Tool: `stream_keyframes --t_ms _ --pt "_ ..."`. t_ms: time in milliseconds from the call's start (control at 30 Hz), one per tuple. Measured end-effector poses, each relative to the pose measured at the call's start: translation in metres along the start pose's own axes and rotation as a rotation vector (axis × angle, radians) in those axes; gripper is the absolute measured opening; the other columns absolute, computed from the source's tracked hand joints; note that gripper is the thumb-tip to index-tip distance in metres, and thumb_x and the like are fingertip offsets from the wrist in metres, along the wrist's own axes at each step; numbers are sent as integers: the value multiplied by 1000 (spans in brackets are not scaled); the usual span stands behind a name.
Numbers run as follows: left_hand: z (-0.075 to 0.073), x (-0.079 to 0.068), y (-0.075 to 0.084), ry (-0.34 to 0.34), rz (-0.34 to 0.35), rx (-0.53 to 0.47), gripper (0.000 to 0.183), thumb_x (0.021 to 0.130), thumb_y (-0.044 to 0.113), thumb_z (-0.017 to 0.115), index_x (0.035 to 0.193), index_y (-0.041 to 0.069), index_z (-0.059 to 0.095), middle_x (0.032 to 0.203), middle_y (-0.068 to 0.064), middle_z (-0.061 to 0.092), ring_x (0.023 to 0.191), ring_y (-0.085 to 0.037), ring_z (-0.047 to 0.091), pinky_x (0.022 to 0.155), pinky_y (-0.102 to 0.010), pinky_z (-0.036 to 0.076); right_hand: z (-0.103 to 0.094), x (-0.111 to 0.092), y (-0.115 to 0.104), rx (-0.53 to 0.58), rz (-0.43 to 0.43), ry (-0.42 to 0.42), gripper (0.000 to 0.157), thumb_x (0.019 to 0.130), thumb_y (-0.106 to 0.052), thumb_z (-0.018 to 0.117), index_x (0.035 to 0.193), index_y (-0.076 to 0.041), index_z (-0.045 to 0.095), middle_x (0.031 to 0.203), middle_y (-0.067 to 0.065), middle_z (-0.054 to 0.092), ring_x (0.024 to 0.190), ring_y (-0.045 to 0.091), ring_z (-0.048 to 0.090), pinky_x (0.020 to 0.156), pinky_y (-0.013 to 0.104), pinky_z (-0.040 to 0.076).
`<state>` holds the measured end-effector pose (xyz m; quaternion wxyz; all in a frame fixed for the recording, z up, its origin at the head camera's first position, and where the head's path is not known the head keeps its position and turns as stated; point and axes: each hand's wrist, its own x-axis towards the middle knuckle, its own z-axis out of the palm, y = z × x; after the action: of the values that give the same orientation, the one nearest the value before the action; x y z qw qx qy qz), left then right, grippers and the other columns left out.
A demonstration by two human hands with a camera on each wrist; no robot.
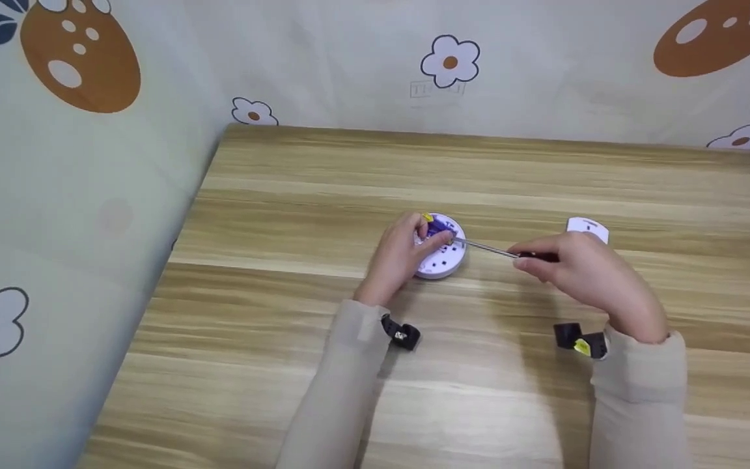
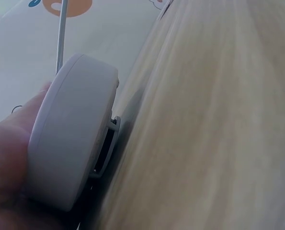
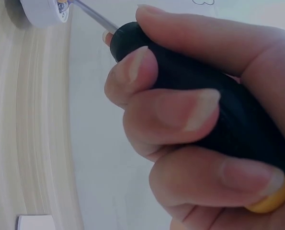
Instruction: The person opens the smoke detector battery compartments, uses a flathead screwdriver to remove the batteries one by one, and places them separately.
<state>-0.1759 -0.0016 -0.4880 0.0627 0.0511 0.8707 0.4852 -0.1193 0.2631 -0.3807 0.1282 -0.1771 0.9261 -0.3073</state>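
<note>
A round white device housing (image 1: 441, 266), with small holes and a purple part (image 1: 439, 225) on its face, is near the middle of the table. My left hand (image 1: 403, 251) holds it at the left rim, thumb laid across the face. Its pale side wall (image 2: 77, 129) and a small bracket (image 2: 108, 146) underneath show in the left wrist view. My right hand (image 1: 586, 270) grips a screwdriver (image 1: 489, 247) by its black handle (image 3: 195, 100), which has a yellow end. The shaft points left, its tip at the device beside my left thumb.
A flat white plate with a slot (image 1: 587, 228) lies behind my right hand. The wood-grain table (image 1: 271, 215) meets patterned walls (image 1: 349, 71) at the back and left. A black wrist camera (image 1: 401, 335) sits at the left cuff, another (image 1: 577, 339) at the right.
</note>
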Motion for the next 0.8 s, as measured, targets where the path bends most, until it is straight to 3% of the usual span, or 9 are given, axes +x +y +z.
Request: stream_keyframes --t_ms 367,800 --pt "-5 -4 5 -2 14 -33 38 104 36 79 88 17 50 99 0 57 96 -19 54 88 -33 48 -3 -1 0 35 35 -15 33 108 -18 74 134 3 77 89 2 73 75 16 58 65 27 46" --pt "-4 -6 6 -1 2 -23 36 105 33 78 89 17 51 104 -3 60 102 -21 56 92 -35 50 -4 -2 4 27 53 -49 33 109 -17 72 135 3 76 86 1 70 67 15 52 60 28 43"
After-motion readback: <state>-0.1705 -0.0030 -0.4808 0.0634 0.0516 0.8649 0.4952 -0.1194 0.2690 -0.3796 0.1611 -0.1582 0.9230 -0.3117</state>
